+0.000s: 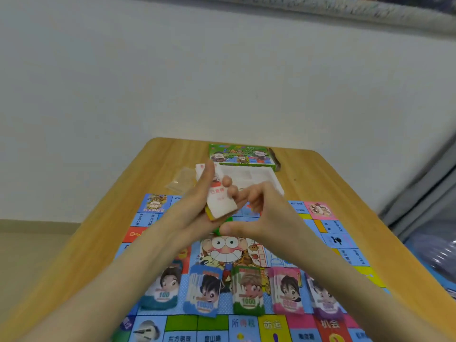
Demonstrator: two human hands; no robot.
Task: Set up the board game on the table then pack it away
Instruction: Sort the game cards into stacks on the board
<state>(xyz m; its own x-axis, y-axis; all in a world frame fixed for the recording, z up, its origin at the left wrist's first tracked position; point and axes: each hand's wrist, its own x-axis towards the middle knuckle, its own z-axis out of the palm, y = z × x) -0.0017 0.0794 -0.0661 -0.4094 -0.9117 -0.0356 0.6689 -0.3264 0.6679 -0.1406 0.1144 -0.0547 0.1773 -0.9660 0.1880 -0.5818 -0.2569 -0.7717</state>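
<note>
Gripped in the left hand (197,206) above the game board (340,245), a stack of white cards (219,201) shows blurred red characters. Right hand (256,215), fingers spread, touches the stack's edge. Money piles (248,296) below read 100 and 1000.

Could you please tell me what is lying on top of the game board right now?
Five stacks of play money lie in a row on the game board; the hands and forearms hide much of its centre.
</note>
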